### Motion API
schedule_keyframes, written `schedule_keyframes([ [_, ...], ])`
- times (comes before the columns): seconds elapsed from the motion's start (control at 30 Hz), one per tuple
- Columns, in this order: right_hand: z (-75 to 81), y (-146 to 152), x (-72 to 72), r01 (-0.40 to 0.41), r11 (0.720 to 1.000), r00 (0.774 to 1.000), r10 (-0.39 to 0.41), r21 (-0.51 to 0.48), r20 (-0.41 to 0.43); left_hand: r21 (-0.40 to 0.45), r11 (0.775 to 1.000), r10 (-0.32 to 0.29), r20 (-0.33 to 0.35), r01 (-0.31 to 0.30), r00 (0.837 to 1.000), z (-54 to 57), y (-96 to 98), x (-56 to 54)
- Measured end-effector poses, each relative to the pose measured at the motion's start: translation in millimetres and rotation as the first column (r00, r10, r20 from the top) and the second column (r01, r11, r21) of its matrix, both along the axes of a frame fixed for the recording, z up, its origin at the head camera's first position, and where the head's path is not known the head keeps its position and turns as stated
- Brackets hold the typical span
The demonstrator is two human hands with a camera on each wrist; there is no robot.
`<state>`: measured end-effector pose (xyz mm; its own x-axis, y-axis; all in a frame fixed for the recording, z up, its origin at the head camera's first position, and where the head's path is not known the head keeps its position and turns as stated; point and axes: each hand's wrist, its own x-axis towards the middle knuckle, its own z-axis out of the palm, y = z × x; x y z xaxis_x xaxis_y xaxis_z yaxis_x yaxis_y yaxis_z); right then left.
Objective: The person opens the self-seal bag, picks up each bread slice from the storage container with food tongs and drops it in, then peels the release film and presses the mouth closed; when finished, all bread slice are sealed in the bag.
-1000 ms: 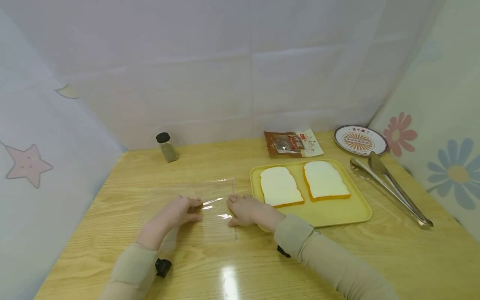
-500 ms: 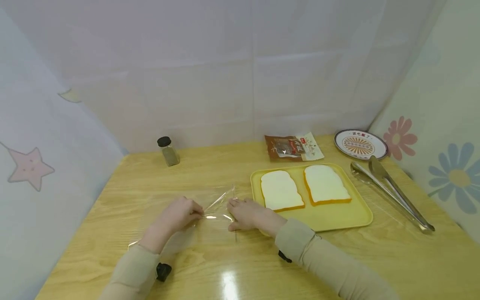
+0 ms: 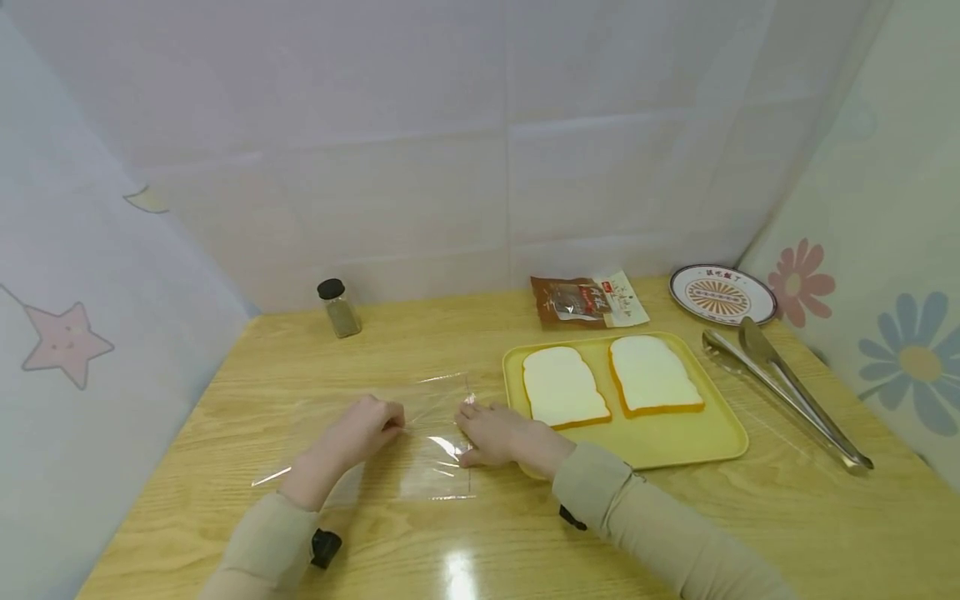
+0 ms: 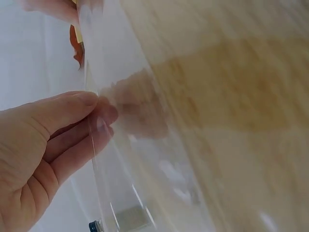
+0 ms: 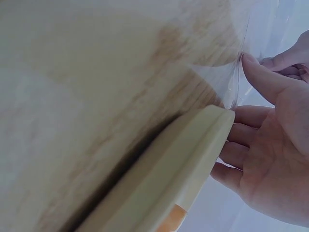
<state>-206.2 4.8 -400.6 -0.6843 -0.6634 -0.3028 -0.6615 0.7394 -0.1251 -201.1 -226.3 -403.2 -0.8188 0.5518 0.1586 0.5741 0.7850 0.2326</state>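
Observation:
A clear plastic bag (image 3: 435,458), thin and shiny, lies on the wooden table, with a dark line along its right end. My left hand (image 3: 363,429) pinches its upper layer between thumb and fingers; the left wrist view shows the film (image 4: 145,179) raised at that pinch. At the right end, my right hand (image 3: 495,433) rests on the plastic with its fingers extended. Beside that hand is a yellow tray (image 3: 645,450), whose rim is close to the fingers in the right wrist view. Two bread slices (image 3: 566,385) lie apart on the tray.
Behind the tray lies a brown and white food packet (image 3: 588,300). A plate (image 3: 722,295) and metal tongs (image 3: 795,400) are at the right. A black-capped jar (image 3: 341,310) stands at the back left. Fabric walls (image 3: 375,125) enclose the table's back and sides.
My left hand's fingers have gone from loosely spread over the plastic to pinching it, and the film is drawn up there. My right hand stays in place. The head view has tilted slightly upward.

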Motion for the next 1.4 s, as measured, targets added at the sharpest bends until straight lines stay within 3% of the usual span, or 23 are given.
schedule_keyframes([
  [0.2, -1.0, 0, -1.0, 0.004, 1.0, 1.0, -0.004, 0.002, -0.005, 0.009, 1.0, 0.019, 0.021, -0.019, 1.0, 2.1, 2.9, -2.2],
  [0.37, -1.1, 0, -0.2, -0.001, 1.0, 1.0, 0.001, 0.003, -0.01, -0.013, 1.0, -0.001, 0.012, 0.001, 1.0, 3.2, 3.2, -2.6],
  [0.57, 2.5, 1, 1.8, -0.001, 1.0, 1.0, 0.001, 0.007, 0.009, 0.04, 0.999, 0.005, -0.003, -0.005, 1.0, 2.3, -1.9, -2.2],
  [0.73, 4.3, 0, 2.7, 0.007, 1.0, 1.0, -0.007, -0.001, 0.018, 0.082, 0.996, 0.042, -0.071, -0.036, 0.997, 2.2, -3.9, -0.7],
  [0.87, 4.7, 0, 3.1, 0.007, 1.0, 1.0, -0.007, -0.006, 0.016, 0.103, 0.994, 0.035, -0.127, -0.022, 0.991, 3.0, -2.6, 0.7],
  [1.0, 3.8, 1, 3.5, -0.002, 1.0, 1.0, 0.002, -0.014, 0.014, 0.152, 0.988, 0.024, -0.141, -0.002, 0.99, 1.5, -1.1, -0.5],
  [1.4, 1.1, 3, 0.9, -0.015, 0.999, 1.0, 0.015, -0.037, 0.013, 0.227, 0.968, 0.116, -0.038, -0.104, 0.993, -7.2, -3.6, -8.1],
])
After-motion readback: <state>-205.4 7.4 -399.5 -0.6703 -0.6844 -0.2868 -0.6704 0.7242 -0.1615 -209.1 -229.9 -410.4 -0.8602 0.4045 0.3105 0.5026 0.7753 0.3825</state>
